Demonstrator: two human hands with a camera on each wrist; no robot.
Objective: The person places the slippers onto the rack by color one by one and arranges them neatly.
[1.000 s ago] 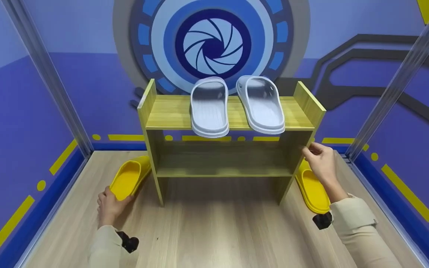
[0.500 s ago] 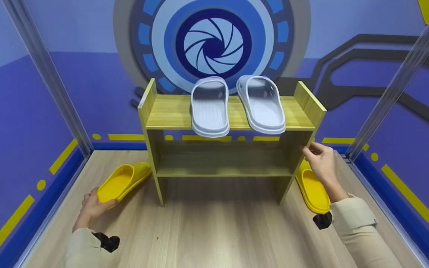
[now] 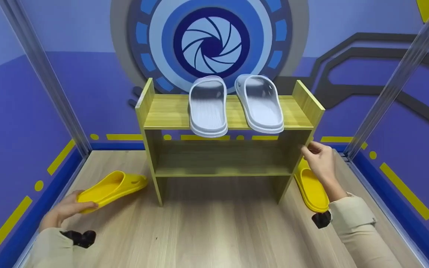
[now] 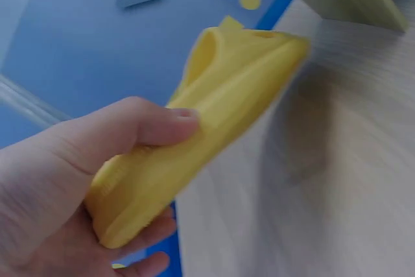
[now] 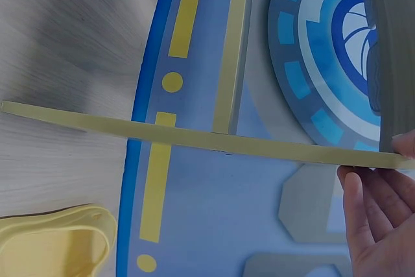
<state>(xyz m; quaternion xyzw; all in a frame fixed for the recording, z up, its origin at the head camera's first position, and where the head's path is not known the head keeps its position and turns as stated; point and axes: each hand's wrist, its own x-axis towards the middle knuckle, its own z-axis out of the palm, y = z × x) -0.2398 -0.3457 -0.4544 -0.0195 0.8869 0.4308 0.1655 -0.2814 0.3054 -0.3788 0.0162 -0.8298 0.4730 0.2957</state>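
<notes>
My left hand (image 3: 64, 209) grips a yellow slipper (image 3: 104, 189) by its heel end, thumb along the near side. In the left wrist view the slipper (image 4: 227, 111) is tilted toe up over the floorboard, with a shadow beneath it, and my fingers wrap under its sole. At the wooden shoe rack (image 3: 220, 175), my right hand (image 3: 320, 162) pinches the front edge of the right side panel (image 5: 285, 150), thumb on one face and fingers on the other. A second yellow slipper (image 3: 311, 188) lies on the floor just right of the rack, partly behind my right hand.
Two pale grey slippers (image 3: 209, 109) stand side by side on the rack's top shelf, heels at its front edge. The lower shelf (image 3: 222, 160) is bare. Printed blue walls (image 3: 76, 93) with metal corner posts (image 3: 397, 78) enclose the wooden floor on three sides.
My left hand has carried the yellow slipper leftward and toward me, away from the rack, turning its toe toward the right. My right hand stays at the side panel.
</notes>
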